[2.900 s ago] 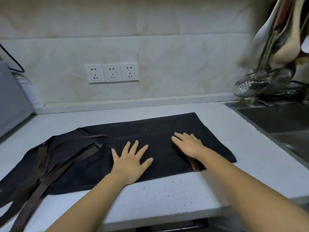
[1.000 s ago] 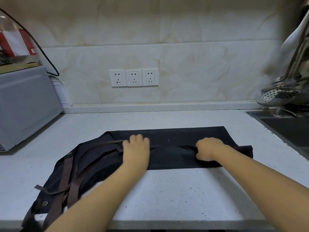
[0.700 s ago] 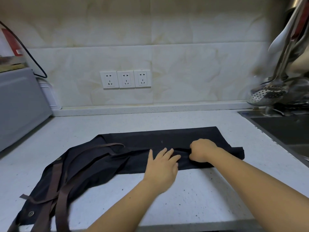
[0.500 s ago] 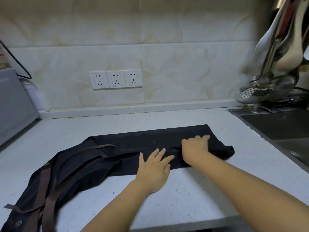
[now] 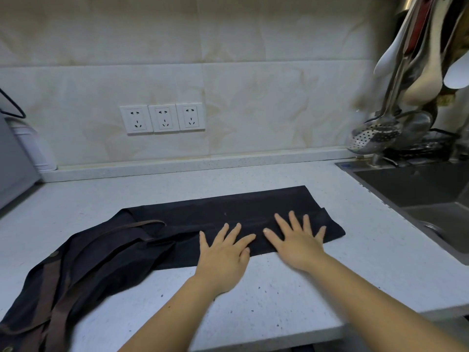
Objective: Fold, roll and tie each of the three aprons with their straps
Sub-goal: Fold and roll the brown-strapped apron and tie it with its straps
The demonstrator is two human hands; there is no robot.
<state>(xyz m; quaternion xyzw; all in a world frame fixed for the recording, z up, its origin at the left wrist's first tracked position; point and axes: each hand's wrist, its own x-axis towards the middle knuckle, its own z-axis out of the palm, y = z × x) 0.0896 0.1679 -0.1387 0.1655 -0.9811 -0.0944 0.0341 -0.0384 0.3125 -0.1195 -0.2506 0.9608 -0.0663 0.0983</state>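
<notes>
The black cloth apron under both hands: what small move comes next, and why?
Probably begin rolling from its right end. The black cloth apron is a narrow folded band, the left hand and right hand press it flat, and the brown straps lie loose at left.

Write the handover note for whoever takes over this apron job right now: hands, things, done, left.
Left hand: open, flat, pressing the near edge of the folded apron.
Right hand: open, fingers spread, flat on the same fold, beside the left hand.
Apron: on the countertop, its right part folded into a long band. The bib end and brown straps lie bunched at the left, untied.
Done: the lengthwise fold.
Left: roll it and tie it with the straps. Only one apron is in view.
</notes>
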